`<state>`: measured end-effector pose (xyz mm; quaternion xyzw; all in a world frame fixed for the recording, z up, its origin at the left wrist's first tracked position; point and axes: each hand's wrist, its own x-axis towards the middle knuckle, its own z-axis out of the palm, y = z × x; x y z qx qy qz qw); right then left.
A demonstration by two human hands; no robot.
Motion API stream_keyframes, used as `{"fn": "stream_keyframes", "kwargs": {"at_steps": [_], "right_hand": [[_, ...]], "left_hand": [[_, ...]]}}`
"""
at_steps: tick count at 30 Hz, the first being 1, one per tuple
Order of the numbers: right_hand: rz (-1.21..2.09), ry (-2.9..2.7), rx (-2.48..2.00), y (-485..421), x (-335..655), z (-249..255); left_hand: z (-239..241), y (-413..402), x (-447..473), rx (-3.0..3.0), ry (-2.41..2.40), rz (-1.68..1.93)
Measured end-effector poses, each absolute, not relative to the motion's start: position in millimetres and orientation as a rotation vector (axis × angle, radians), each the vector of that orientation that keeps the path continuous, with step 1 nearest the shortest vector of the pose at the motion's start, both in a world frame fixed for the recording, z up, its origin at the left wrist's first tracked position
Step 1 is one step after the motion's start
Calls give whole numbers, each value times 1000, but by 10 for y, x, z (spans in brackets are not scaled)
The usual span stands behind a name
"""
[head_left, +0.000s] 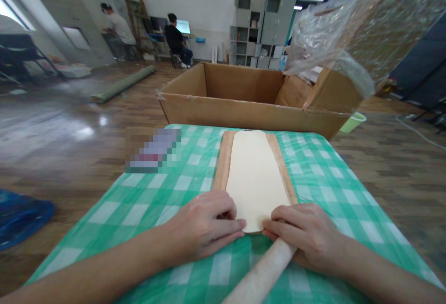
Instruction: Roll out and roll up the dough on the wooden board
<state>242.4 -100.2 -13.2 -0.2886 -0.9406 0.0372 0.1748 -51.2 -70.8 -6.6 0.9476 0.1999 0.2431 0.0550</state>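
A long, pale sheet of rolled-out dough lies on a wooden board, overhanging none of its long sides. My left hand is curled at the near left corner, thumb and fingers pinching the dough's edge. At the near right corner, my right hand has its fingers closed on the dough's edge. A floury rolling pin slants up from the bottom of the view, its far end under my right hand. Whether the fingertips also grip the board cannot be made out.
A green-and-white checked cloth covers the table. A blurred-out flat item lies at its left edge. Beyond stands a large open cardboard box with plastic-wrapped packaging. Two people sit farther back; a green bin is on the floor.
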Motion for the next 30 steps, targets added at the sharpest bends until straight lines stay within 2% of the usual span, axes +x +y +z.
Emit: {"fn": "stream_keyframes", "kwargs": {"at_steps": [9, 16, 20, 25, 30], "right_hand": [[164, -2659, -959, -1014, 2397, -108], [148, -2589, -945, -991, 2461, -167], [254, -2504, -1024, -959, 2485, -130], [398, -2246, -1239, -889, 2445, -12], [467, -2191, -1266, -875, 2422, 41]], "left_hand": [[-147, -715, -421, 2789, 700, 818], [-77, -674, -412, 2703, 693, 749], [-38, -654, -453, 2792, 570, 668], [-48, -606, -498, 2756, 483, 702], [-33, -576, -487, 2661, 508, 736]]}}
